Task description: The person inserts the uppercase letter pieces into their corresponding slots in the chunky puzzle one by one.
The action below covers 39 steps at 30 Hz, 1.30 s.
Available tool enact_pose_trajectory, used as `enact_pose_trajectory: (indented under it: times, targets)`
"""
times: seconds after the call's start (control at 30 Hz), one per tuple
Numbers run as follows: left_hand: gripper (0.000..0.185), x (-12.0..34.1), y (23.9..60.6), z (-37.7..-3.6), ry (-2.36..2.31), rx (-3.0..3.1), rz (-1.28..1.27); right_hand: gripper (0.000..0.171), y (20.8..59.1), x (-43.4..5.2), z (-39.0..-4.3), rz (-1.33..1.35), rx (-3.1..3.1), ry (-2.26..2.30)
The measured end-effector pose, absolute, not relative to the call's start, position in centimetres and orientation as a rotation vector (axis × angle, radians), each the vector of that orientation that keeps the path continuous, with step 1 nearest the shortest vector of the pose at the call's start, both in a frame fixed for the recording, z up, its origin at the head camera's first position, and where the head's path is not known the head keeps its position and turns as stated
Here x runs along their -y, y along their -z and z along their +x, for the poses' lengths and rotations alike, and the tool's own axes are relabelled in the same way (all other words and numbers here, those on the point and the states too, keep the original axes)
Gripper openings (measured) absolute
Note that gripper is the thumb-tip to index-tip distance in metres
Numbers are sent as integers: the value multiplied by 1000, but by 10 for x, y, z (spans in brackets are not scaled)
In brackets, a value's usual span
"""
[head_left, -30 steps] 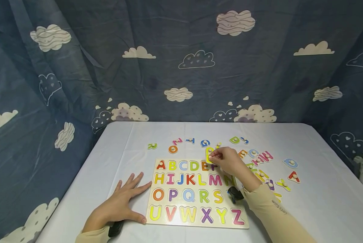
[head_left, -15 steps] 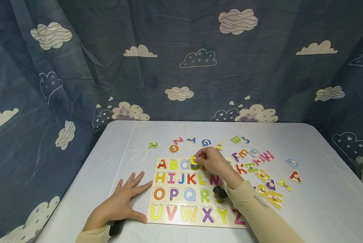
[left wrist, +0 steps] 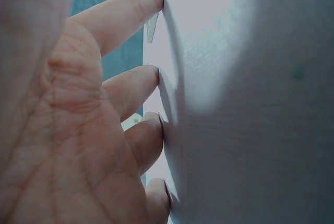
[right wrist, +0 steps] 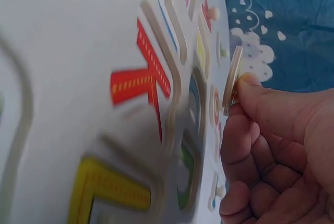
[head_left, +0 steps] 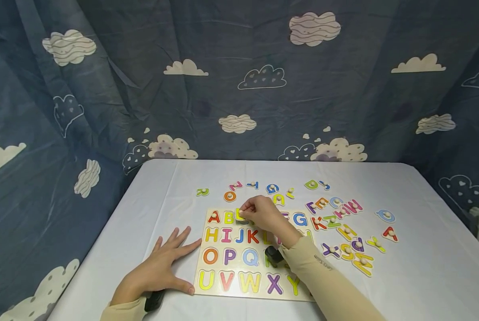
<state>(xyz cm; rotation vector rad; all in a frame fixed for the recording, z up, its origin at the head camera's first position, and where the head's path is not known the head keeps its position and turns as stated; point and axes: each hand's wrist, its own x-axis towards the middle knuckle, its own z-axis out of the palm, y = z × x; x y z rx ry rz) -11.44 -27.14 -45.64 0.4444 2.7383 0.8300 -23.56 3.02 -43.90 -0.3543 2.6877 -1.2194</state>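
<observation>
A wooden alphabet board (head_left: pixel 219 294) lies on the white table, its letter slots printed in bright colours. My right hand (head_left: pixel 245 209) hovers over the board's top row near the C and D slots and pinches a yellow letter piece (head_left: pixel 239 216) by its knob. In the right wrist view the yellow letter piece (right wrist: pixel 232 80) shows edge-on between the fingertips of that hand (right wrist: pixel 237 98), just above the board (right wrist: pixel 62 36). My left hand (head_left: pixel 159 267) lies flat on the table, its fingers spread and touching the board's left edge. The left wrist view shows its fingertips (left wrist: pixel 151 78) pressing on the cloth.
Several loose letter pieces lie behind and to the right of the board, among them a green R (head_left: pixel 201 192), an orange O (head_left: pixel 229 196), a blue G (head_left: pixel 271 188) and a red A (head_left: pixel 388 232). A blue cloud-print curtain (head_left: pixel 239 89) closes off the back and sides.
My right hand has carried the yellow piece leftward along the board's top row, from above the F and G slots to the C and D slots. My left hand has stayed put.
</observation>
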Motion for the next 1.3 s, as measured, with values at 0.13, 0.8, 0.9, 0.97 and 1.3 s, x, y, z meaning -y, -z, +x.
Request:
enact_pose_trajectory:
  times: [0.13, 0.8, 0.9, 0.97, 1.3]
  targets:
    - [118, 271, 457, -115, -824, -2736, 439, 10, 440, -22, -236, -382, -2676, 1230]
    - [118, 272, 456, -115, -808, -2740, 441, 9, 442, 0, -238, -377, -2668, 1202]
    - [118, 271, 456, -115, -808, -2739, 437, 9, 442, 1, -238, -377, -2679, 1191]
    - [118, 271, 456, -115, -807, -2740, 433, 10, 442, 2, -238, -379, -2683, 1186]
    - [119, 271, 455, -115, -806, -2744, 437, 10, 447, 5, -240, -403, -2700, 1175]
